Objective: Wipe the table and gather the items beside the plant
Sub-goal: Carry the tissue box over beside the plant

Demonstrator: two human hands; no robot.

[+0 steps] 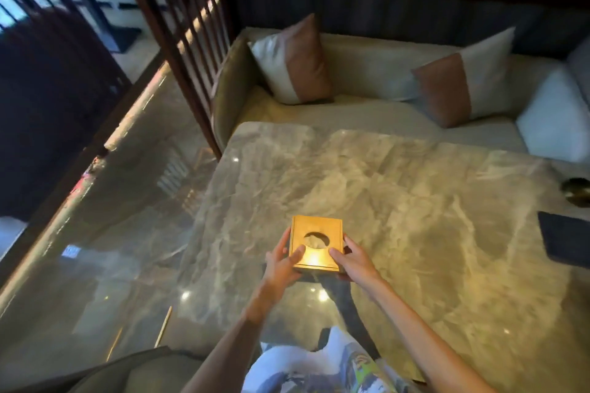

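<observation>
A square wooden tissue box [316, 241] with a round hole in its top is held just above the near part of the grey marble table [415, 201]. My left hand [282, 265] grips its left side and near corner. My right hand [352, 260] grips its right side, thumb on the top edge. A dark cloth [346, 300] hangs down below the box, under my right hand. No plant is in view.
A dark flat item [565, 241] lies at the table's right edge, with a round brass-coloured object [578, 191] behind it. A cushioned bench with two-tone pillows [293, 60] runs along the far side. A wooden lattice screen [178, 25] stands at left over glossy floor.
</observation>
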